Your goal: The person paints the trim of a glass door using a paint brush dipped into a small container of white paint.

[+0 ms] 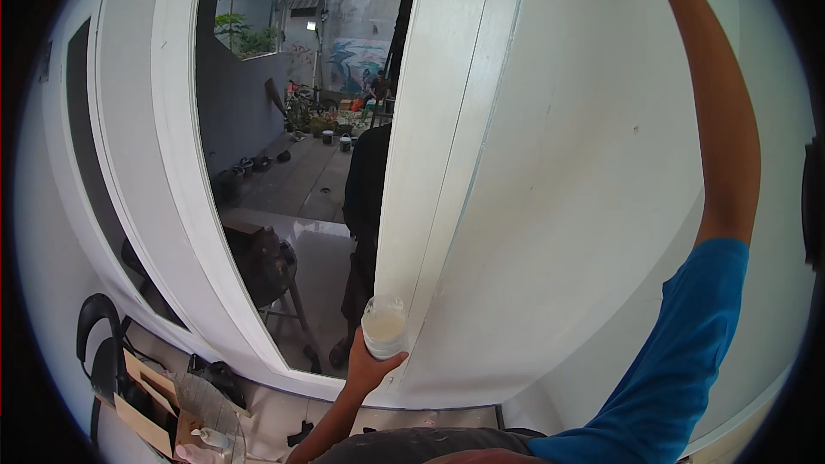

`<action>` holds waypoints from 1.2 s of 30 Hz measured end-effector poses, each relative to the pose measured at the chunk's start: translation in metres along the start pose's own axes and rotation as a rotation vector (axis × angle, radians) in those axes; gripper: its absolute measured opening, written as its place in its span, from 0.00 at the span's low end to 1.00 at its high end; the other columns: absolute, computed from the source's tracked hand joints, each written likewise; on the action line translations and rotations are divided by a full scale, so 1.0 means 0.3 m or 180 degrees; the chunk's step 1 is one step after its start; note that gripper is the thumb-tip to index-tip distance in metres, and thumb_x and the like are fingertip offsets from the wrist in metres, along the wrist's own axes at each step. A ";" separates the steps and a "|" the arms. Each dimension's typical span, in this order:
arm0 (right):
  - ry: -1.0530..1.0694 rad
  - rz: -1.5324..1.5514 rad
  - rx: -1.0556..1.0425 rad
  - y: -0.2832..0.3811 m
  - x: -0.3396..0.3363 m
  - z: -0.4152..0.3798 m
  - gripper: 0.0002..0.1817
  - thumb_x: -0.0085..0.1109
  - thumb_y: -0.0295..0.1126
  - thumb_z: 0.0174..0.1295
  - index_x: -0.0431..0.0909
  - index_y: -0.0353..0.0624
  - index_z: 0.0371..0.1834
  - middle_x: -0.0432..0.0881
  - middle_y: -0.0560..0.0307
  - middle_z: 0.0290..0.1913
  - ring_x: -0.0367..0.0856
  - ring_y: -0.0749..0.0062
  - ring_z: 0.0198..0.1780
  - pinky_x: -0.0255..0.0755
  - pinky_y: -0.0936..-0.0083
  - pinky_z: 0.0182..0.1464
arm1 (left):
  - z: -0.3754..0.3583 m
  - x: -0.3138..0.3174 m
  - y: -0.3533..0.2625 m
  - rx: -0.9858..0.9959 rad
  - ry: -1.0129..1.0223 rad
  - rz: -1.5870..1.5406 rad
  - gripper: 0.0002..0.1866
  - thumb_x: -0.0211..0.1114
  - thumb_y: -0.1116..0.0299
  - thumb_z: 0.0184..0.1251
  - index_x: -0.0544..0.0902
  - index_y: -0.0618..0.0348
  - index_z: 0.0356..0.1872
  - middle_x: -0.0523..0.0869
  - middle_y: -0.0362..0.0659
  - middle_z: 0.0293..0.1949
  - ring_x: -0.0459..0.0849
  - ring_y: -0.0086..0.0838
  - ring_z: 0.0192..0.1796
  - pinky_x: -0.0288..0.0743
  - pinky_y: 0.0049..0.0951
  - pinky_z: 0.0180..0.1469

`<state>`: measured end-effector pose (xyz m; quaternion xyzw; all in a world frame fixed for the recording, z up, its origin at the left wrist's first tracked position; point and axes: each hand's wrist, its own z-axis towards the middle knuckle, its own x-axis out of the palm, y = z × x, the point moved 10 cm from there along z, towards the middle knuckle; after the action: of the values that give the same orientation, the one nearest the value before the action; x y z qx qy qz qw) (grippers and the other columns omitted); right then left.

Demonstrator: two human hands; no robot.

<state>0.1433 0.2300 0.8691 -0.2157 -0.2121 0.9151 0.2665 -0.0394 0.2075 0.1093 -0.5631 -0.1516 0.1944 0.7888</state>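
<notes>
My left hand (372, 371) is wrapped round a clear plastic cup (385, 345) low in the middle of the view. A whitish, paint-like liquid (386, 324) fills part of the cup, and white smears mark its inner wall. Behind the cup stands the white frame (434, 120) beside the glass. On the right, my right arm (720, 137) in a blue sleeve (679, 335) reaches up along the white wall (584, 172). It leaves the view at the top edge, so my right hand and anything in it are hidden.
Dark glass (292, 163) shows a yard with a distant person (378, 86) and several buckets. At lower left are a black chair (97, 318), an open cardboard box (142, 408) and a clear plastic container (210, 404). Pale tiles (275, 408) cover the floor.
</notes>
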 end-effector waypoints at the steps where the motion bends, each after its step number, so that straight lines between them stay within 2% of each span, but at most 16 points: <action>1: 0.0119 -0.0040 -0.0226 0.047 0.039 -0.050 0.04 0.61 0.26 0.74 0.77 0.36 0.43 0.85 0.52 0.36 0.82 0.70 0.38 0.79 0.69 0.43 | 0.003 -0.001 -0.004 0.0026 0.0003 -0.0022 0.47 0.87 0.62 0.48 0.69 0.63 0.68 0.84 0.51 0.58 0.84 0.38 0.60 0.77 0.39 0.64; 5: 0.0934 -0.0105 -0.0481 0.256 0.142 -0.298 0.04 0.61 0.24 0.73 0.77 0.35 0.41 0.85 0.52 0.36 0.84 0.68 0.38 0.79 0.68 0.44 | -0.004 -0.001 -0.008 -0.0021 0.0059 0.0097 0.47 0.87 0.62 0.48 0.69 0.63 0.68 0.84 0.52 0.58 0.85 0.38 0.60 0.77 0.39 0.64; 6: 0.0706 -0.0365 -0.0746 0.223 0.174 -0.377 0.08 0.62 0.34 0.75 0.81 0.42 0.48 0.86 0.51 0.41 0.88 0.66 0.43 0.81 0.74 0.51 | -0.007 -0.002 0.000 -0.0029 0.0062 0.0094 0.47 0.87 0.62 0.48 0.69 0.63 0.68 0.84 0.52 0.58 0.85 0.38 0.60 0.77 0.39 0.64; 9: 0.1342 0.0107 -0.0390 0.325 0.241 -0.472 0.06 0.64 0.37 0.75 0.82 0.49 0.47 0.85 0.54 0.40 0.87 0.67 0.41 0.79 0.77 0.47 | -0.011 0.002 0.016 -0.0042 0.0119 0.0071 0.47 0.87 0.63 0.48 0.69 0.63 0.69 0.84 0.52 0.59 0.84 0.38 0.60 0.77 0.39 0.64; 11: 0.1776 0.0852 0.0570 0.288 0.311 -0.516 0.06 0.63 0.33 0.74 0.81 0.43 0.45 0.86 0.53 0.38 0.87 0.64 0.39 0.81 0.70 0.45 | -0.012 0.006 -0.003 -0.0020 0.0124 0.0049 0.48 0.87 0.63 0.49 0.68 0.63 0.69 0.83 0.51 0.59 0.84 0.38 0.61 0.76 0.39 0.65; 14: 0.1183 0.0790 0.0868 0.107 0.282 -0.402 0.06 0.64 0.33 0.74 0.80 0.45 0.46 0.86 0.56 0.42 0.88 0.65 0.41 0.80 0.74 0.42 | -0.018 0.011 -0.003 -0.0047 0.0116 0.0055 0.48 0.87 0.64 0.48 0.68 0.63 0.70 0.83 0.51 0.60 0.84 0.38 0.61 0.76 0.39 0.65; 16: 0.0588 0.1160 0.1216 0.032 0.162 -0.279 0.03 0.60 0.24 0.73 0.78 0.36 0.41 0.85 0.53 0.34 0.83 0.71 0.34 0.79 0.72 0.38 | -0.019 0.012 0.003 -0.0020 0.0107 0.0062 0.48 0.87 0.64 0.48 0.68 0.63 0.70 0.83 0.51 0.60 0.84 0.38 0.61 0.76 0.39 0.65; 19: -0.0409 0.0440 0.0239 0.109 0.016 -0.203 0.02 0.61 0.23 0.72 0.78 0.37 0.41 0.85 0.54 0.33 0.82 0.72 0.31 0.77 0.74 0.33 | -0.022 0.011 0.000 -0.0039 0.0128 0.0098 0.48 0.87 0.63 0.48 0.68 0.63 0.70 0.83 0.51 0.60 0.84 0.38 0.61 0.76 0.39 0.65; 23: 0.0246 -0.0245 -0.0484 0.221 0.157 -0.366 0.04 0.63 0.27 0.73 0.78 0.39 0.42 0.86 0.54 0.34 0.83 0.71 0.32 0.78 0.74 0.36 | -0.016 0.005 -0.003 -0.0085 0.0134 0.0139 0.48 0.87 0.62 0.48 0.68 0.63 0.70 0.83 0.51 0.60 0.84 0.38 0.61 0.76 0.39 0.65; 24: 0.0184 -0.0742 -0.0805 0.221 0.214 -0.458 0.06 0.65 0.28 0.72 0.79 0.42 0.47 0.86 0.54 0.42 0.87 0.63 0.41 0.81 0.72 0.44 | -0.015 0.005 0.004 -0.0084 0.0137 0.0138 0.48 0.87 0.62 0.48 0.68 0.63 0.70 0.83 0.51 0.60 0.84 0.38 0.61 0.76 0.39 0.65; 26: 0.0528 -0.0562 -0.1094 0.364 0.252 -0.560 0.07 0.66 0.23 0.69 0.78 0.41 0.46 0.84 0.50 0.41 0.84 0.62 0.39 0.79 0.71 0.43 | -0.015 0.006 0.016 -0.0052 0.0154 0.0020 0.48 0.87 0.62 0.49 0.68 0.63 0.70 0.83 0.52 0.60 0.84 0.39 0.62 0.76 0.39 0.65; 29: 0.0865 -0.0201 -0.0787 0.424 0.263 -0.610 0.07 0.65 0.23 0.67 0.77 0.43 0.44 0.84 0.51 0.38 0.84 0.58 0.38 0.78 0.64 0.43 | -0.017 0.003 0.012 -0.0024 0.0159 0.0105 0.48 0.87 0.61 0.49 0.68 0.63 0.70 0.83 0.52 0.60 0.84 0.39 0.62 0.76 0.39 0.65; 31: 0.1414 0.0557 0.0141 0.359 0.296 -0.603 0.08 0.67 0.29 0.69 0.77 0.43 0.45 0.85 0.50 0.39 0.84 0.63 0.39 0.79 0.64 0.44 | -0.013 0.007 0.000 -0.0036 0.0174 0.0066 0.49 0.87 0.61 0.49 0.68 0.63 0.70 0.83 0.52 0.60 0.84 0.39 0.62 0.76 0.40 0.65; 32: 0.1421 0.0573 0.0148 0.334 0.297 -0.583 0.08 0.67 0.29 0.69 0.77 0.43 0.45 0.85 0.50 0.39 0.84 0.63 0.39 0.79 0.64 0.44 | -0.017 0.008 -0.002 -0.0048 0.0199 0.0041 0.49 0.87 0.61 0.49 0.68 0.63 0.70 0.83 0.52 0.60 0.84 0.39 0.62 0.76 0.40 0.65; 34: 0.1177 0.0558 0.0897 0.147 0.297 -0.488 0.07 0.62 0.37 0.76 0.81 0.48 0.49 0.88 0.53 0.44 0.88 0.65 0.43 0.81 0.70 0.48 | -0.024 0.009 0.008 -0.0068 0.0162 0.0095 0.49 0.88 0.60 0.48 0.68 0.63 0.70 0.83 0.52 0.60 0.83 0.39 0.62 0.76 0.40 0.66; 36: 0.0610 0.0954 0.1055 0.061 0.196 -0.313 0.05 0.64 0.31 0.73 0.80 0.43 0.43 0.86 0.55 0.35 0.85 0.60 0.34 0.80 0.71 0.40 | -0.024 0.008 0.007 -0.0064 0.0140 0.0169 0.50 0.87 0.60 0.49 0.67 0.63 0.72 0.82 0.53 0.61 0.83 0.40 0.63 0.75 0.40 0.66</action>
<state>0.1388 0.2756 0.7666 -0.2839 0.0016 0.9421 0.1785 -0.0342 0.2032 0.1049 -0.5790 -0.1211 0.2013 0.7808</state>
